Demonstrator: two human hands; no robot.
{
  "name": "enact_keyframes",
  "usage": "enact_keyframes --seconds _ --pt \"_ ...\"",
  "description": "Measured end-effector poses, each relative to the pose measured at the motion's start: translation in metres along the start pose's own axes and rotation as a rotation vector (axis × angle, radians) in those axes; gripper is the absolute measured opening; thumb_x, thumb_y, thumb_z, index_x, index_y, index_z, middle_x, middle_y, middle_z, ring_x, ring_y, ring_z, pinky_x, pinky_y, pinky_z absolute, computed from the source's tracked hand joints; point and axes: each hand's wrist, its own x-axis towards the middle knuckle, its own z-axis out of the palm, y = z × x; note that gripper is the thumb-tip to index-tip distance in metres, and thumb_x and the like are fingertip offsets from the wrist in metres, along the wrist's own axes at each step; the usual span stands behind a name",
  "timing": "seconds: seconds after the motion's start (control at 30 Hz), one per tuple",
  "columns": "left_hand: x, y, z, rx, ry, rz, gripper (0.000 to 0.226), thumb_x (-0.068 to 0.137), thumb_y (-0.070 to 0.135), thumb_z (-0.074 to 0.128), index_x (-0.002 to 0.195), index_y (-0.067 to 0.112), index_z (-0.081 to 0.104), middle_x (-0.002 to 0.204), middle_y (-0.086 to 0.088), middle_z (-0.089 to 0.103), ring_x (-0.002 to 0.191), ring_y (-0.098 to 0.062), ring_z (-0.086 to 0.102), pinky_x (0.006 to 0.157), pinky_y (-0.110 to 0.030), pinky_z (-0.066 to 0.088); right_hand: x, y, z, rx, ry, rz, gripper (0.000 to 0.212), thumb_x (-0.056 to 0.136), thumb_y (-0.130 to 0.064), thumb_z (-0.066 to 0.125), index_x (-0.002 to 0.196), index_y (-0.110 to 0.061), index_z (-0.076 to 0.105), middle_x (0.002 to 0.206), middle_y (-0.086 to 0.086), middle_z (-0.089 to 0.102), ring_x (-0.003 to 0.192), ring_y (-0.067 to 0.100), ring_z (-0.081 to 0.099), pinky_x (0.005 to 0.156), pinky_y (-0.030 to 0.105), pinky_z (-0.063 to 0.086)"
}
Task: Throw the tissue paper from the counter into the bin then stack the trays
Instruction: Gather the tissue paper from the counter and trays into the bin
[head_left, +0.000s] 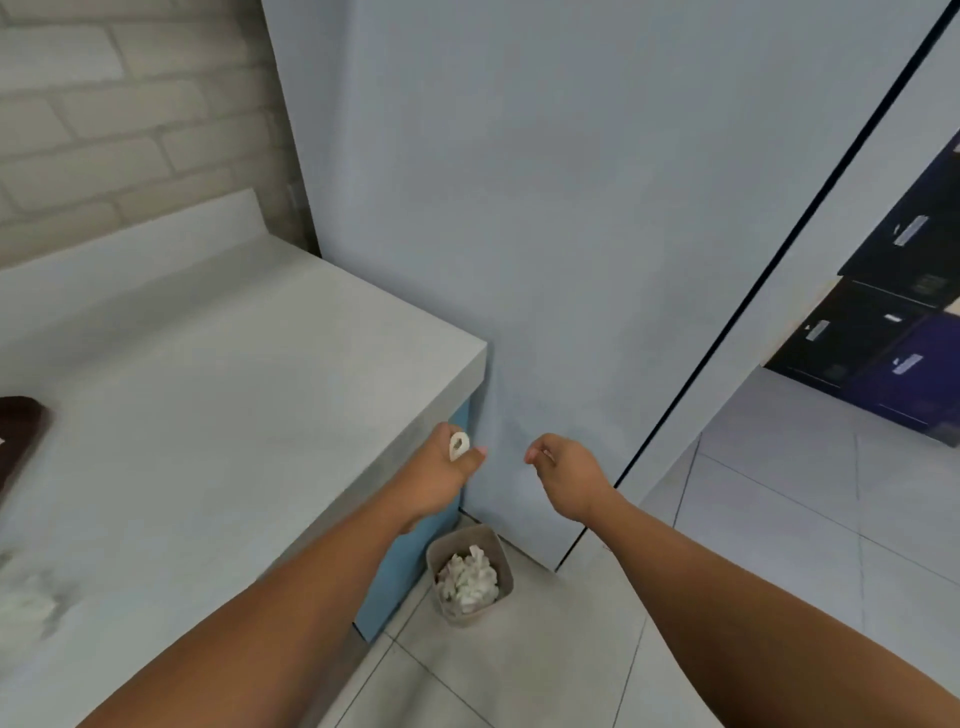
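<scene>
My left hand (447, 475) is over the counter's right edge and pinches a small piece of white tissue paper (458, 446). My right hand (563, 475) hangs beside it in front of the pale wall panel, fingers loosely curled, holding nothing. On the floor below both hands stands a small beige bin (498, 553) with crumpled white tissue (467, 579) inside. A dark brown tray (21, 431) shows at the counter's far left edge, mostly cut off.
The grey counter (234, 389) runs along the left, with a blue cabinet side (415, 551) under it. A tall pale panel (545, 234) rises behind the bin. Tiled floor (779, 519) lies to the right, with dark lockers (893, 332) at the far right.
</scene>
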Motion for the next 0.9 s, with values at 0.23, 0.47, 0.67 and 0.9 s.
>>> enact_keyframes --seconds 0.23,0.47,0.67,0.9 --pt "0.028 -0.009 0.074 0.103 0.111 -0.1 0.06 0.097 0.063 0.033 0.058 0.017 0.037 0.057 0.001 0.044 0.057 -0.017 0.043 0.058 -0.032 0.032 0.01 0.066 0.001 -0.133 0.03 0.11 0.057 0.098 -0.046 0.047 0.052 -0.016 0.031 0.049 0.001 0.035 0.054 0.02 0.04 0.058 0.031 0.032" --pt "0.062 -0.085 0.102 0.196 0.019 -0.208 0.039 0.103 0.032 0.039 0.077 0.014 0.061 0.074 -0.001 0.058 0.076 -0.022 0.055 0.069 -0.031 0.041 0.028 0.112 0.042 -0.097 -0.025 0.21 0.058 0.1 -0.037 0.044 0.046 -0.018 0.034 0.046 -0.002 0.036 0.051 0.018 0.04 0.054 0.028 0.03" --pt "0.093 -0.168 0.122 0.181 0.014 -0.319 0.025 0.101 0.02 0.046 0.101 0.017 0.07 0.107 -0.011 0.07 0.085 -0.024 0.061 0.074 -0.027 0.044 0.06 0.159 0.097 -0.061 -0.083 0.251 0.057 0.098 -0.033 0.046 0.046 -0.017 0.034 0.046 -0.001 0.034 0.048 0.017 0.036 0.05 0.028 0.028" --pt "0.143 -0.263 0.159 0.263 0.05 -0.477 0.063 0.099 0.056 0.038 0.086 -0.001 0.063 0.1 -0.025 0.068 0.094 -0.041 0.064 0.075 -0.035 0.049 0.103 0.233 0.178 -0.019 -0.114 0.332 0.056 0.097 -0.035 0.046 0.046 -0.014 0.034 0.046 0.001 0.037 0.051 0.022 0.04 0.055 0.029 0.033"
